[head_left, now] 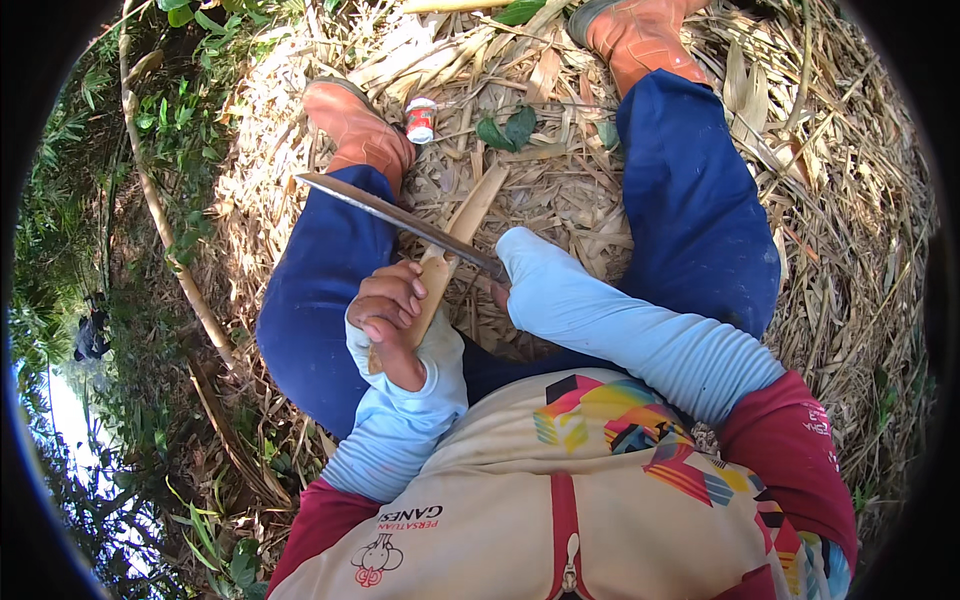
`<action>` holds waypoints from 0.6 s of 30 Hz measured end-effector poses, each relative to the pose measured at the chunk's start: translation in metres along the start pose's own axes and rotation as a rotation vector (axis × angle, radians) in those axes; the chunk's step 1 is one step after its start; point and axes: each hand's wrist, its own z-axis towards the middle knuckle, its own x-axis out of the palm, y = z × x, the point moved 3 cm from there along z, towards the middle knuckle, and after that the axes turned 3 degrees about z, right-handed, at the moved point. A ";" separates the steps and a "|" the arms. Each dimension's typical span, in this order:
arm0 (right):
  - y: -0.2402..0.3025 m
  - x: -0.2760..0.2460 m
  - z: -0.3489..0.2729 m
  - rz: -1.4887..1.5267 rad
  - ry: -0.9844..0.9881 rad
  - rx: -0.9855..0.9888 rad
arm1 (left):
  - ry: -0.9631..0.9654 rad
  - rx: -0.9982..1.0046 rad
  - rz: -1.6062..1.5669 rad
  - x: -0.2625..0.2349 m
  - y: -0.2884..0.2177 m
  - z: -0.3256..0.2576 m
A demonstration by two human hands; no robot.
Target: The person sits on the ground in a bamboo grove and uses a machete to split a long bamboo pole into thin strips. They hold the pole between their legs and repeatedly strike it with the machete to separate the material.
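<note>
My left hand (392, 305) is closed around the lower part of a pale split bamboo piece (473, 212), which slants up and away to the right. Across that piece lies the long dark blade of a machete (375, 207), its tip toward the upper left. At the blade's other end is my right hand (500, 294), closed on the machete's handle. A light blue sleeve (560, 285) hides most of that hand and the handle.
Orange boots (350, 120) and blue trouser legs (690, 200) flank the work. A small red-and-white container (420, 121) lies by the left boot, with green leaves (508, 129) nearby. Dry leaf litter (850, 250) covers the ground. A long branch (150, 170) and green plants stand at left.
</note>
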 end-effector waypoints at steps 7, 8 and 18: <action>-0.005 -0.007 0.002 0.065 0.060 0.056 | 0.152 -0.025 0.058 0.008 -0.003 0.006; -0.008 -0.004 0.003 0.115 0.044 -0.012 | 0.130 -0.034 0.057 0.008 -0.003 0.005; -0.012 -0.016 0.011 0.176 0.119 -0.042 | -0.016 -0.044 0.091 0.017 0.001 -0.001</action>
